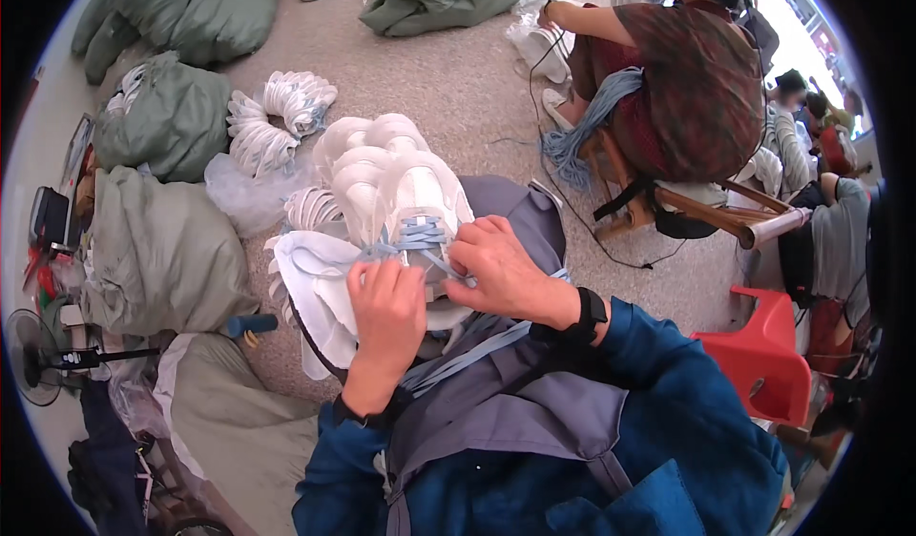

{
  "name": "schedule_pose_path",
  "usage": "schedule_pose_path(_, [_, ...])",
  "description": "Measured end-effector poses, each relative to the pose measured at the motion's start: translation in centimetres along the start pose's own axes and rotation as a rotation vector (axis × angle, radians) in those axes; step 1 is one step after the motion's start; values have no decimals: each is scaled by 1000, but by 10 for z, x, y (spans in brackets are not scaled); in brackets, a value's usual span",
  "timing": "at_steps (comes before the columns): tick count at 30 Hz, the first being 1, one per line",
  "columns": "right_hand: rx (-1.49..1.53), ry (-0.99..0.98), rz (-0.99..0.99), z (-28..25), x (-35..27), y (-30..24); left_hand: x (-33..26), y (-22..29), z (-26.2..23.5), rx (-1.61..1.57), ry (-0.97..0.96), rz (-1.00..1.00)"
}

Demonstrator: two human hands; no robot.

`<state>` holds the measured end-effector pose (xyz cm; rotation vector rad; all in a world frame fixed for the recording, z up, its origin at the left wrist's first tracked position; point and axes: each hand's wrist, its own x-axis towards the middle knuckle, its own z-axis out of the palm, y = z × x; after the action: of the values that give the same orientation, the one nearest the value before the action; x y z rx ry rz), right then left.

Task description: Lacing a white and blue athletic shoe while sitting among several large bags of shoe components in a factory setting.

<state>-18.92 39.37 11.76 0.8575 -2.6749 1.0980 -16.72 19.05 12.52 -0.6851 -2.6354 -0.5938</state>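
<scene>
Left hand point(385, 299) and right hand point(500, 269) pinching light blue laces point(417, 235) on a white shoe upper point(410, 202), fingers closed on the lace ends, atop the lap, stacked white uppers point(281, 116) beyond, red stool point(763, 355) right of it

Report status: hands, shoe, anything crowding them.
Left hand and right hand both on the white shoe, pinching its blue lace. Shoe stack directly behind.

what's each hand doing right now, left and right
Left hand: closed, pinching the light blue lace on the white shoe upper.
Right hand: closed, gripping the same lace.
</scene>
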Motion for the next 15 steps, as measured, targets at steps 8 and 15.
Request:
schedule_pose_path(8, [3, 64, 16, 0, -4, 7, -100, -43, -100, 120, -82, -288])
schedule_pose_path(15, [181, 9, 134, 10, -3, 12, -144, -48, -127, 185, -366, -393])
